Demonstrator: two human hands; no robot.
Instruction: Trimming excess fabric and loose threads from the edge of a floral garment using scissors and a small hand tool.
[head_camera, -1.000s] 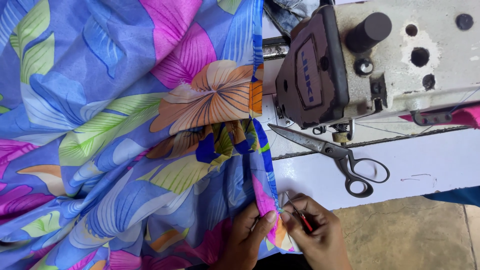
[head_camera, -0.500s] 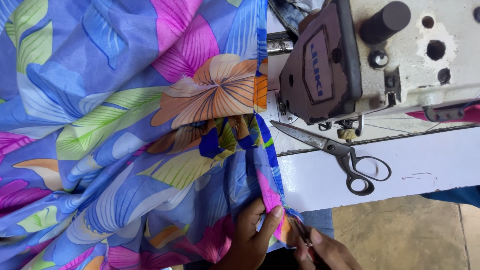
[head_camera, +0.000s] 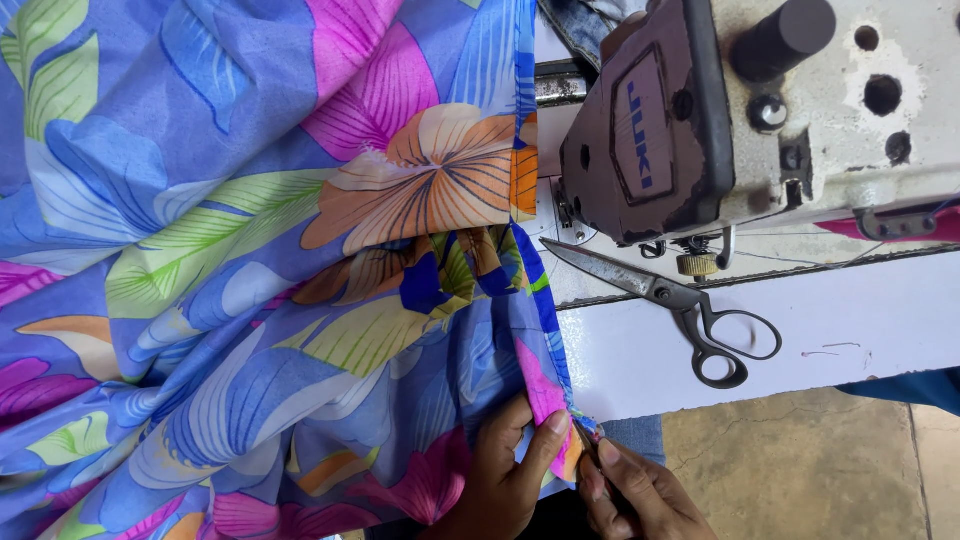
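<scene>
A large blue fabric printed with pink, orange and green flowers covers most of the view and spills over the white table. At the bottom middle, my left hand pinches the fabric's folded edge between thumb and fingers. My right hand grips the same edge just to the right, with a thin dark tool partly hidden between its fingers. Both hands sit below the table's front edge.
A sewing machine with a dark brown end cover stands at the upper right on the white table. Metal scissors lie shut beside the machine's foot. A tan floor shows at the lower right.
My hands have slid slightly lower and right along the fabric edge. The view has shifted, so the machine and scissors sit a little further right and up.
</scene>
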